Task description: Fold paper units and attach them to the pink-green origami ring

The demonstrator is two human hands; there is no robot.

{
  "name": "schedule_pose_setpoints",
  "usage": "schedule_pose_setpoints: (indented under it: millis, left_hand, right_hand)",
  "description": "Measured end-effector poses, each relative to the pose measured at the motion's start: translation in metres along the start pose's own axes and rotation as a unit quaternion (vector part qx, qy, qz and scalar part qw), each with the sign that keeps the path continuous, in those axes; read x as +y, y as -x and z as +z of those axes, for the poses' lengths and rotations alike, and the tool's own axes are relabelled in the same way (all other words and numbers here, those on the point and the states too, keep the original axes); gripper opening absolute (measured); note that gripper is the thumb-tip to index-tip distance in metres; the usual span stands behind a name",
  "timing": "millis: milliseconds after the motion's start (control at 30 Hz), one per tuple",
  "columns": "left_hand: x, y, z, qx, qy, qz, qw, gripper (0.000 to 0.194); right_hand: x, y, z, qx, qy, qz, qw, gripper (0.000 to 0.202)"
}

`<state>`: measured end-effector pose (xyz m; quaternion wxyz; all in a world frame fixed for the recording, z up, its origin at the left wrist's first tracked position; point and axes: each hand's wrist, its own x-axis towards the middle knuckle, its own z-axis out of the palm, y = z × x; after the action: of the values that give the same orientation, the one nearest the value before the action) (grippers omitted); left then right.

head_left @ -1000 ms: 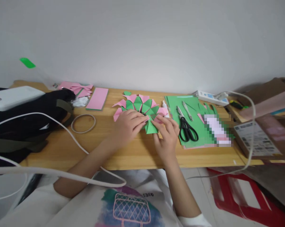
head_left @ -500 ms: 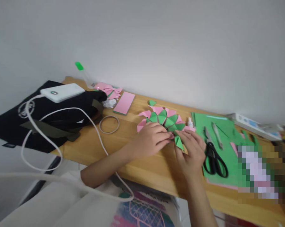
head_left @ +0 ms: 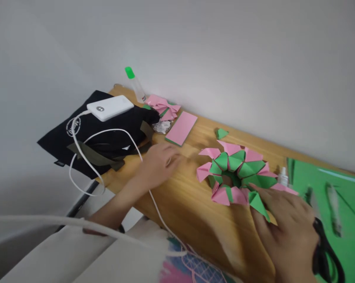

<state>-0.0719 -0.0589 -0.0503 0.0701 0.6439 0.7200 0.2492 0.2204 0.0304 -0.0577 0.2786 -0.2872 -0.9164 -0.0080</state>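
Soft, rather dim light spreads over the wall [head_left: 239,70], palest around the middle and greyer toward the lower left. Faint shadows darken the table [head_left: 180,196] below the paper ring [head_left: 221,195]. Blur smears the left hand [head_left: 159,164]; the scissors [head_left: 323,251] and knife [head_left: 334,208] look soft too.

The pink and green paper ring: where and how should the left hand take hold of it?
Probably the near left edge of the paper ring, lightly pinched, coming from the left: its open centre leaves room inside the folds, the left hand is on that side, and the right hand covers the near right part.
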Motion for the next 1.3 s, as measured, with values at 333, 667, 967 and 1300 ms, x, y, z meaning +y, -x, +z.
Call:
schedule_pose_setpoints:
  millis: [333,667,967,1300]
  left_hand:
    - [-0.058,0.044,0.002,-0.134,-0.082,-0.031,0.987,0.019]
    - [-0.022,0.012,0.006,0.067,0.005,0.032,0.997,0.026]
    - [0.074,-0.061,0.016,0.090,0.064,0.295,0.949,0.017]
    - [0.088,-0.097,0.041,-0.026,0.026,0.251,0.967,0.025]
  right_hand:
    - [0.009,-0.026,-0.012,0.002,-0.063,0.137,0.989,0.016]
    - [0.018,-0.065,-0.024,-0.072,-0.181,0.262,0.945,0.024]
    - [0.028,-0.083,-0.016,-0.061,-0.329,0.319,0.887,0.025]
    - [0.048,-0.076,-0.004,-0.063,-0.405,0.321,0.854,0.036]
